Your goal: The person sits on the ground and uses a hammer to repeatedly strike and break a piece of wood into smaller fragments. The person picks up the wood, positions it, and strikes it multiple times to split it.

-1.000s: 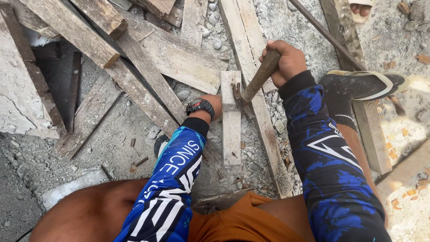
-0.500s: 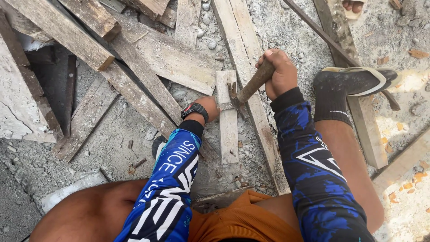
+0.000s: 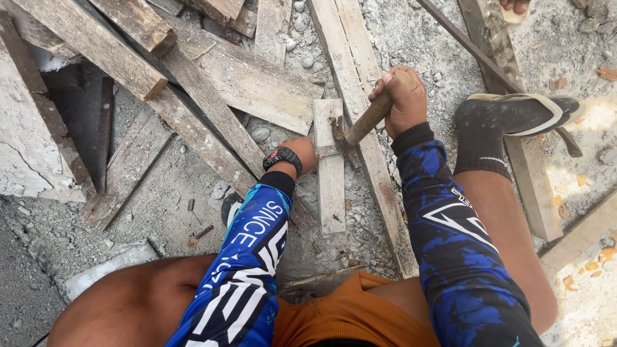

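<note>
My right hand [image 3: 403,101] grips the wooden handle of a claw hammer [image 3: 365,123]. Its metal head sits on a short pale wooden plank [image 3: 330,177] that lies on the rubble-strewn ground. My left hand [image 3: 302,153], with a black wristwatch [image 3: 281,156] above it, presses on the left edge of that plank beside the hammer head. Both arms wear blue patterned sleeves. The point where hammer and plank meet is partly hidden by the hammer head.
Long weathered boards [image 3: 222,125] lie crossed at the upper left and centre. My right foot in a black sock and sandal [image 3: 514,119] rests on a board at the right. Another person's toes [image 3: 515,6] show at the top edge. Gravel and dust cover the ground.
The hammer handle has tilted a little lower toward the plank, with my right hand following. My left hand stays on the plank.
</note>
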